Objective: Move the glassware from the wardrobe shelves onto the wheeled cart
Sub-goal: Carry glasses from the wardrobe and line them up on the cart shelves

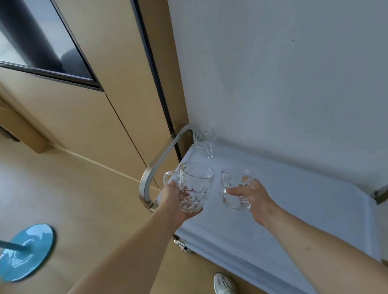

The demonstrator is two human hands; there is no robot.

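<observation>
Head view: left hand [173,202] grips a cut-glass mug [193,186], right hand [252,194] grips a second mug [236,190], both over the cart [300,198]; third mug [204,141] at its far-left corner.

Soft, even daylight; glare on the blue lamp base [25,253]; faint shadow along the cart's [289,208] far edge; wide-angle bending at the edges.

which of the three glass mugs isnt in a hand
The glass mug at the far corner of the cart, next to the wall. It stands alone on the cart top, while the left hand and right hand each grip one of the other two.
</observation>
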